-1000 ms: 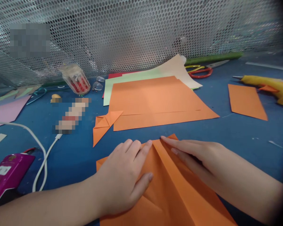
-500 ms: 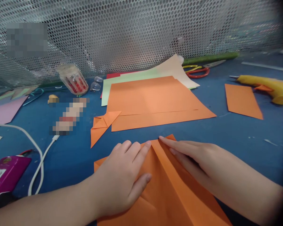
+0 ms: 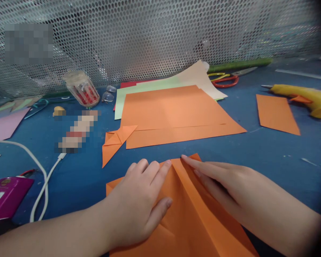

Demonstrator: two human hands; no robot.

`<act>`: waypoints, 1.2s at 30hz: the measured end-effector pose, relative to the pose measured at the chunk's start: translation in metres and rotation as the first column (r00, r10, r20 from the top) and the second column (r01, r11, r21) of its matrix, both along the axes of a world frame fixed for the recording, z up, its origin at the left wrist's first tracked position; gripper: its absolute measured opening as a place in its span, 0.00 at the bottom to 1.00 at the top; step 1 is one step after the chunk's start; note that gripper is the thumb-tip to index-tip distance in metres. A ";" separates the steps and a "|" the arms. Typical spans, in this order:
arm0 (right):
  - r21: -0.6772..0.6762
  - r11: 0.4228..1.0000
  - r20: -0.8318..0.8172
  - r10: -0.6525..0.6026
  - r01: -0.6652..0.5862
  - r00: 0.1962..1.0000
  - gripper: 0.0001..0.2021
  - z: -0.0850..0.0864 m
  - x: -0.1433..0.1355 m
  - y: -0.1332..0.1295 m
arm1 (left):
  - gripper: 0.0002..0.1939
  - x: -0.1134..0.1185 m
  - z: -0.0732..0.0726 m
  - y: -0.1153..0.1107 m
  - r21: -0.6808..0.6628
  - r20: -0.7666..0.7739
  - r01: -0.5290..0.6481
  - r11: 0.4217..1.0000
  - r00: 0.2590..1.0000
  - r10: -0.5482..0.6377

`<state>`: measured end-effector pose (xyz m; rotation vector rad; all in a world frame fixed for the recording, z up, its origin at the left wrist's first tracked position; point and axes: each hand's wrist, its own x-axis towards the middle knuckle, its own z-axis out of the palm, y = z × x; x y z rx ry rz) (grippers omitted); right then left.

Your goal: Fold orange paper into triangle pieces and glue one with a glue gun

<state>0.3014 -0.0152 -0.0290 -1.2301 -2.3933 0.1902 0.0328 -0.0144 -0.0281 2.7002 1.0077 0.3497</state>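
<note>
A large sheet of orange paper with raised folds lies before me, running off the bottom of the view. My left hand rests palm down on its left part, index finger reaching to the far edge and thumb spread apart. On the right, my right hand lies with its fingers stretched out, the index fingertip touching the far edge beside a raised crease. That crease runs between the hands towards me. Beyond my left hand is a small folded orange paper piece.
Orange sheets lie over green and cream paper, with scissors behind. A yellow glue gun and an orange rectangle are at right. Left are a jar, a white cable and a purple device.
Both hands keep almost the same place on the folded paper. The view has shifted very slightly; nothing was taken up or let go.
</note>
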 end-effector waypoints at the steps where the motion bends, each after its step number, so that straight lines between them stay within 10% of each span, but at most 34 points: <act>1: -0.005 1.000 0.001 -0.006 0.006 1.000 0.25 0.000 0.000 0.000 | 0.32 0.000 0.000 0.000 0.003 0.000 -0.001 1.000 1.000 0.001; 18: 0.088 0.996 0.056 -0.002 -0.003 0.998 0.27 -0.004 0.004 -0.001 | 0.31 -0.003 0.007 -0.003 -0.126 0.024 -0.028 0.992 0.999 0.031; 26: 0.059 0.998 -0.042 -0.020 0.023 0.999 0.21 -0.008 0.010 0.020 | 0.46 -0.007 -0.026 -0.020 0.089 0.050 0.045 0.995 0.997 -0.050; 36: -0.100 0.994 -0.197 -0.061 0.042 0.978 0.19 0.002 0.001 0.024 | 0.38 0.002 0.023 0.001 -0.003 -0.082 0.105 0.994 0.991 -0.105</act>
